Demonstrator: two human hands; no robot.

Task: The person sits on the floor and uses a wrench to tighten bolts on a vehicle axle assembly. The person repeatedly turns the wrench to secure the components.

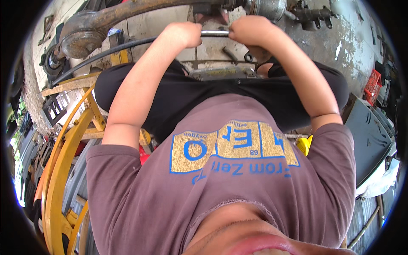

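Both my hands are closed around a long bar point(216, 33) held crosswise in front of my knees. My left hand point(185, 35) grips it left of centre, and my right hand point(250, 30) grips it a short way to the right. Bright silver metal shows between the fists. Past my left hand runs a long dark length point(114, 49); whether it is part of the same bar is hidden by that hand. Just beyond lies a rusty axle housing point(140, 9) with a round bulge point(80, 42) at the left. A metal drum point(268, 7) stands at its right end.
A short dark rod point(229, 54) and a ring point(248, 56) lie on the stained floor. Dark metal brackets point(314, 16) sit at far right. A yellow frame point(55, 170) stands at left. On the right are a red crate point(372, 87) and a grey panel point(369, 123).
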